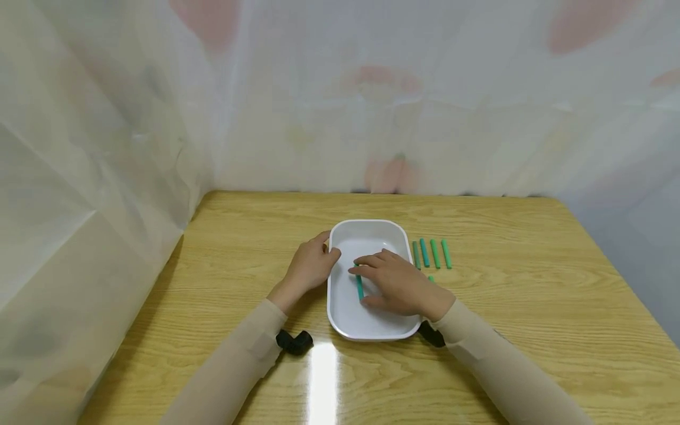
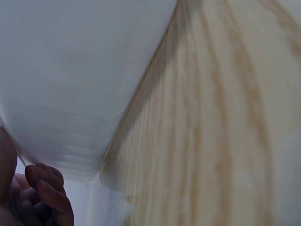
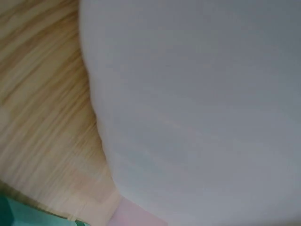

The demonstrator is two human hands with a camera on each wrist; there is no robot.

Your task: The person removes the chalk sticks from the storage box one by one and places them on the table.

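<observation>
A deep white tray (image 1: 372,326) with rounded corners stands on the wooden table. At its left side my left hand (image 1: 310,264) grips the rim, thumb over the edge and fingers outside; the left wrist view shows those curled fingers (image 2: 49,193) by the tray wall (image 2: 84,84). My right hand (image 1: 398,286) reaches over the right rim into the tray. Between its thumb and fingertips it holds a thin teal stick (image 1: 360,287) by the ends, low in the tray. The right wrist view shows mostly the tray's outer wall (image 3: 188,103), with no fingers visible.
Right of the tray, several green and teal sticks (image 1: 435,254) lie side by side. Another green stick (image 1: 431,278) shows partly behind my right wrist. The table (image 1: 531,307) extends to both sides, with pale draped sheeting (image 1: 319,118) behind and at the left.
</observation>
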